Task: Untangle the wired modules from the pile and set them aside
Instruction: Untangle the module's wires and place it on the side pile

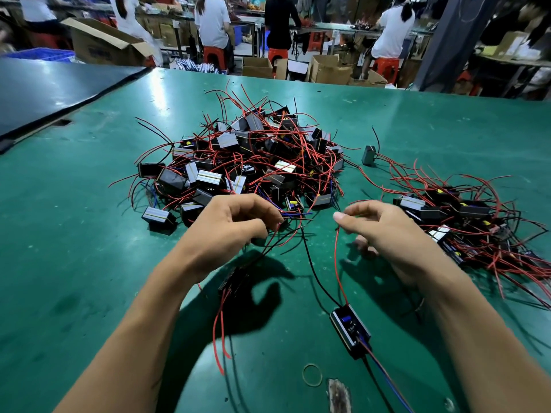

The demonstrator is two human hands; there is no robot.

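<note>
Dangling module (pixel 350 330): small black box, near-centre, below and between both hands. Looks like it hangs off its leads rather than sitting on the worktop (pixel 89 248), but can't swear to it.
Right hand (pixel 384 231): grip is thumb and forefinger pinched together on the module's red lead (pixel 334 260), which drops almost straight from the pinch to the box.
Left hand (pixel 235 222): fingers curled round a wire bunch (pixel 281 238), red and black. A second, blurry module (pixel 231 281) hangs under it.
Key relation: the box's black lead (pixel 311 271) slants up and left toward the left hand and the near edge of the pile (pixel 247 162). So the leads run near-to-far, and only the right hand is actually on this one.
Next move (my guess): tease that black lead out of the bunch, then carry the box right.
Set-aside heap (pixel 465 222): on the right, close to the right hand.
In the way: loose red ends along the pile's near edge. Also a stray module (pixel 369 155) just right of the pile, and a rubber band (pixel 312 374) at the near edge.
</note>
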